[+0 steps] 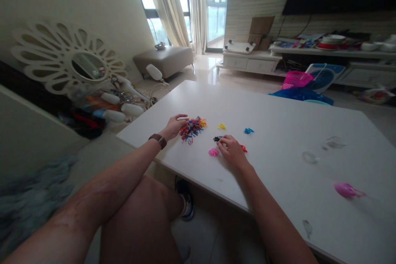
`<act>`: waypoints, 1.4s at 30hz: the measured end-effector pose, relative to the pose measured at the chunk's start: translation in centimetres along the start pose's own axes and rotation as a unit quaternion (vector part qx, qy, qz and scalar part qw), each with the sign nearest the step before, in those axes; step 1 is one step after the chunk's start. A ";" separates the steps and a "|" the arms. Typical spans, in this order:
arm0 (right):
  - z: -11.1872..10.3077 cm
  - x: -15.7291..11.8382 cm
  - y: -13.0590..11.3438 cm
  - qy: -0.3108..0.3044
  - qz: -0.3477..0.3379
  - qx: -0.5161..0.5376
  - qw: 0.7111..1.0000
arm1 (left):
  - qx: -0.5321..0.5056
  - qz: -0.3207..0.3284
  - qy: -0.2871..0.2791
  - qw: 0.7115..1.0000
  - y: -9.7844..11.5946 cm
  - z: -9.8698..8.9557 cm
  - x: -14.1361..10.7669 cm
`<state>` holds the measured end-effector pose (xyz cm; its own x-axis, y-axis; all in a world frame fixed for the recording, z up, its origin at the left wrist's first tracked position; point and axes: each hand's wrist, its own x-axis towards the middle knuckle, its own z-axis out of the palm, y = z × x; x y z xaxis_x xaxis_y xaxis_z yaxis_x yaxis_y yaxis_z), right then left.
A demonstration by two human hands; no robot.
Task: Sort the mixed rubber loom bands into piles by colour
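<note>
A mixed pile of small colourful pieces that look like little rubber bands (193, 129) lies on the white table (278, 128). My left hand (175, 127), with a brown watch on the wrist, rests at the pile's left side, fingers apart and partly over it. Farther right, my right hand (231, 150) has its fingers bent down at a small black heap (217, 138); whatever is between the fingertips is too small to make out. Around it lie small heaps in pink (213, 152), yellow (221, 126), blue (248, 130) and red (243, 148), the red one partly hidden by my hand.
On the table's right side are a pink pouch-like item (345, 190), a clear ring-shaped piece (309, 157) and clear plastic (335, 142). A small transparent item (307, 228) lies near the front edge. Beyond the table stands a pink basket (297, 80).
</note>
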<state>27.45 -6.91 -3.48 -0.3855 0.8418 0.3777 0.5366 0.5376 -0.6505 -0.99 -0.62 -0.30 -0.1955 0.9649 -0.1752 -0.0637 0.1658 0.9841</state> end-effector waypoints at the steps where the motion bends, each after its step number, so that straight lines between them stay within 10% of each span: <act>1: 0.0 0.0 0.0 0.000 0.000 0.001 1.000 | -0.021 -0.017 -0.007 1.000 0.0 -0.1 0.1; 27: 0.0 -0.1 0.0 -0.011 0.000 0.003 1.000 | -0.224 -0.200 -0.025 0.954 1.4 2.8 -0.3; 42: -0.1 0.0 -0.2 -0.005 -0.001 -0.002 1.000 | 0.004 -0.085 -0.089 0.992 0.1 1.5 -0.4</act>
<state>27.38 -6.96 -3.31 -0.3938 0.8407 0.3717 0.5397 0.5388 -0.6469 0.52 -0.68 -0.05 -0.0068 0.9431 -0.3323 -0.0739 0.3310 0.9407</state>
